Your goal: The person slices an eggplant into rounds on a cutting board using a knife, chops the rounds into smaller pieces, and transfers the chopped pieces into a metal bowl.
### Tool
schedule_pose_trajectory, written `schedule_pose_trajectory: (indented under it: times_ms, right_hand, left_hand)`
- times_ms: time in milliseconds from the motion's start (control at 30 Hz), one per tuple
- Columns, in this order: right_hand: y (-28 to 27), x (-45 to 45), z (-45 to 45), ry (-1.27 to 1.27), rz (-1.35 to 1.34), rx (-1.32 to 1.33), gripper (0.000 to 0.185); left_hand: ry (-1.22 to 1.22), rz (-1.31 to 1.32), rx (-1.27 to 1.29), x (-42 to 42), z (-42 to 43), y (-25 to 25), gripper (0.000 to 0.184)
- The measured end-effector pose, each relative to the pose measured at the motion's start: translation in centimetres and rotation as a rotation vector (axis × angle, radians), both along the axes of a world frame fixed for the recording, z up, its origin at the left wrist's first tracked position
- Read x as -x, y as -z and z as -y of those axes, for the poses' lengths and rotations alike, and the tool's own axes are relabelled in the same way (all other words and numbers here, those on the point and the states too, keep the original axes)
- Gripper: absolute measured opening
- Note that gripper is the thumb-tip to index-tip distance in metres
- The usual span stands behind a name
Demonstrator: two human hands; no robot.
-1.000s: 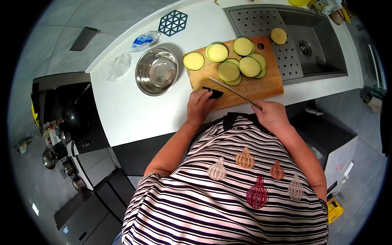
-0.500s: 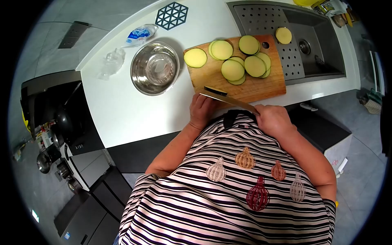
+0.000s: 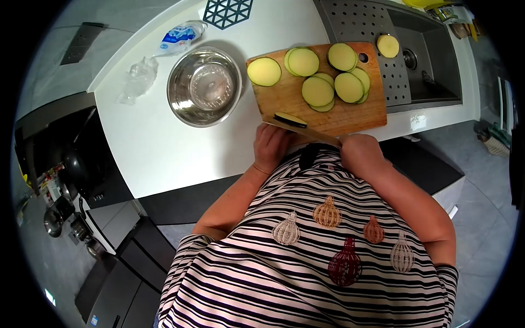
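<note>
My right hand (image 3: pixel 361 155) is closed around the handle of a kitchen knife (image 3: pixel 317 135), whose blade slants left over the near edge of a wooden cutting board (image 3: pixel 350 120). My left hand (image 3: pixel 270 146) sits behind the blade with its fingers curled and pressed together; what they grip is hidden by the knife and hand. Just beyond the blade is a narrow, dark-skinned vegetable slice (image 3: pixel 291 119), seen nearly edge-on. Farther back on the board lie several round, pale yellow-green vegetable slices (image 3: pixel 317 91) with green rims, partly overlapping. One slice (image 3: pixel 264 72) lies apart at the left.
A steel bowl (image 3: pixel 186 90) stands left of the board. Behind it are a blue-and-white plastic packet (image 3: pixel 180 37), a crumpled clear bag (image 3: pixel 140 77) and a dark lattice trivet (image 3: pixel 227 12). On the sink's perforated tray (image 3: pixel 395 82) rests a round vegetable piece (image 3: pixel 388 46).
The knife blade has tilted and come down slightly, showing less of its bright side. The view has shifted a little. My left hand stays in nearly the same place.
</note>
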State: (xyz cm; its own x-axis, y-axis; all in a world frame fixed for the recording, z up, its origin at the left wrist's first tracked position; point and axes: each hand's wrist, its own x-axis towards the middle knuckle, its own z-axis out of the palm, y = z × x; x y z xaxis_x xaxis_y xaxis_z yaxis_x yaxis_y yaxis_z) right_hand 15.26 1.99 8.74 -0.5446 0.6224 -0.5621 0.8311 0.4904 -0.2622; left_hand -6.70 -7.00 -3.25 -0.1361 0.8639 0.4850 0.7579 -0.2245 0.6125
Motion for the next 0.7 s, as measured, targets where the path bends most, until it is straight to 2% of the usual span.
schedule_pose_trajectory:
  times_ms: [100, 233, 433, 633, 700]
  right_hand:
    - [0.5, 0.1, 0.0, 0.034, -0.014, 0.001, 0.007]
    - [0.8, 0.9, -0.5, -0.041, -0.008, 0.041, 0.010]
    - [6.3, 3.1, -1.1, 0.043, 0.039, 0.067, 0.012]
    - [5.8, 2.3, -1.6, 0.113, -0.091, 0.046, 0.021]
    - [5.3, 1.5, -1.1, 0.197, -0.241, 0.043, 0.028]
  left_hand:
    - [0.003, 0.040, 0.015, 0.2, 0.4, 0.4, 0.033]
    - [0.009, 0.031, -0.013, 0.0, -0.1, 0.0, 0.037]
    - [0.049, 0.001, -0.023, -0.3, -0.4, -0.3, 0.037]
    - [0.068, -0.032, -0.067, -0.4, -0.9, -0.5, 0.036]
    - [0.053, -0.031, -0.071, -0.6, -0.7, -0.3, 0.035]
